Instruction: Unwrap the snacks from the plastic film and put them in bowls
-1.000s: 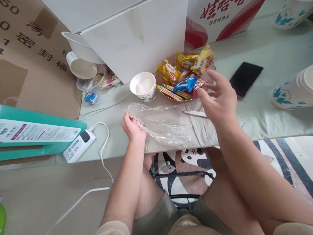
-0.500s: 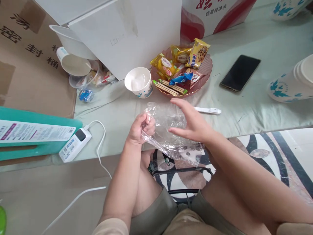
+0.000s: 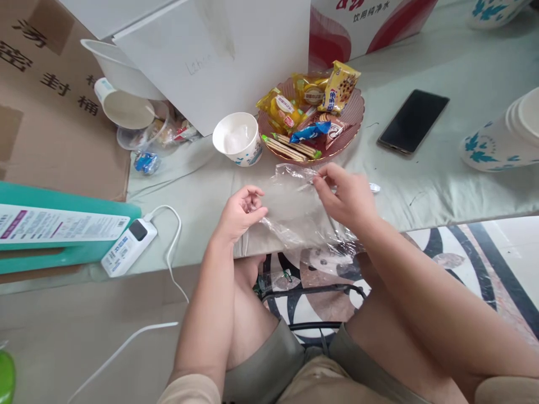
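Observation:
Crinkled clear plastic film [image 3: 290, 227] stretches between my hands and hangs over the table's front edge; whether it is a bag or a loose sheet I cannot tell. My right hand [image 3: 347, 193] pinches its upper edge between thumb and fingers. At the film's left side is my left hand [image 3: 242, 213], fingers half curled and the thumb apart from them, its tip by the film. Behind my right hand a white plastic handle [image 3: 374, 187] sticks out, mostly hidden. Just beyond the film stand a paper cup [image 3: 238, 140] and a pink dish [image 3: 356, 120] of wrapped snacks.
A black phone [image 3: 415, 120] lies to the right, near stacked paper cups [image 3: 492, 146]. On the left are a white power adapter [image 3: 128, 249] with a cable, a teal container [image 3: 63, 224] and a clear tub [image 3: 162, 132]. White boxes [image 3: 252, 56] stand behind.
My left hand has loosened from a fist around the film. My right hand, spread before, has closed on the film's upper edge, and the film is more spread out.

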### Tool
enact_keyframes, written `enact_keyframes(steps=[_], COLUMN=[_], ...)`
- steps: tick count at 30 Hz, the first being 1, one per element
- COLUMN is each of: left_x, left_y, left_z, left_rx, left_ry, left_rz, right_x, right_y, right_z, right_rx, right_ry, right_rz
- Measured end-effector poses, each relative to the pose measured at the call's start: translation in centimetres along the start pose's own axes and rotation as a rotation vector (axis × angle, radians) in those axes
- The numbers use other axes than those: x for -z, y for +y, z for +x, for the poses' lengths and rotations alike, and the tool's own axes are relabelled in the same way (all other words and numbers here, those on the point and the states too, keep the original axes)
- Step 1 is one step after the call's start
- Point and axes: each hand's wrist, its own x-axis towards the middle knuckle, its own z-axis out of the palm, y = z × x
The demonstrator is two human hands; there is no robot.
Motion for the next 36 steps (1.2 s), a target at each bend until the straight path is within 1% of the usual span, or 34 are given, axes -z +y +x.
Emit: enact_keyframes(steps=[1,3,7,9,10,12,15,18,19,20,21,22,24,25,27,29,31,33,34,36], left_x=[0.1,0.2,0.9,1.4,1.7,2.3,2.5,1.4,0.8,0.2,-0.3,-0.7,-1.2,-1.3,-1.1,-0.8,-0.2,0.6,1.0,1.9], left_y=[0.0,-0.2,-0.5,-0.6,-0.7,-0.8,-0.8,-0.6,-0.6,-0.5,-0.5,-0.5,-0.6,-0.6,-0.6,-0.5,-0.2,0.1,0.2,0.4], left_z=[0.0,0.0,0.0,-0.1,-0.2,-0.2,-0.2,0.0,0.0,0.0,0.1,0.1,0.3,0.4,0.6,0.8,0.9,0.9,0.9,0.9], left_rx=[-0.019,-0.049,-0.055,-0.050,-0.039,-0.027,-0.086,-0.117,-0.106,-0.089,-0.068,-0.051,-0.033,-0.036,-0.077,-0.148,-0.227,-0.264,-0.263,-0.237], left_ry=[0.037,0.084,0.125,0.128,0.107,0.040,-0.062,-0.185,-0.208,-0.205,-0.176,-0.121,0.029,0.104,0.249,0.372,0.470,0.512,0.512,0.480], left_rz=[0.025,0.007,-0.133,-0.154,-0.154,-0.163,-0.140,0.090,0.177,0.240,0.272,0.273,0.212,0.161,0.040,-0.073,-0.165,-0.264,-0.315,-0.397], right_x=[0.2,0.4,1.5,2.2,2.5,2.7,1.9,0.4,-0.1,-0.4,-0.7,-0.8,-0.9,-0.9,-0.9,-0.9,-0.6,-0.3,-0.1,0.0], right_y=[0.2,0.5,1.3,1.7,1.8,1.9,1.8,1.5,1.4,1.3,1.1,0.9,0.2,-0.1,-0.6,-0.4,0.7,2.3,3.0,3.8], right_z=[0.1,0.3,0.9,1.2,1.3,1.3,0.8,0.3,0.2,0.1,0.0,-0.1,-0.6,-0.9,-1.6,-1.8,-1.4,-0.6,-0.2,0.2], right_rx=[-0.029,-0.049,-0.026,-0.024,-0.020,0.017,0.147,0.267,0.293,0.321,0.352,0.384,0.454,0.496,0.569,0.579,0.467,0.291,0.209,0.066], right_ry=[0.012,0.082,0.290,0.361,0.377,0.351,0.202,0.027,-0.001,0.004,0.047,0.122,0.281,0.319,0.296,0.269,0.324,0.373,0.359,0.251], right_rz=[-0.061,-0.149,-0.207,-0.218,-0.217,-0.202,-0.161,-0.154,-0.161,-0.169,-0.181,-0.197,-0.234,-0.248,-0.257,-0.238,-0.196,-0.120,-0.068,0.052])
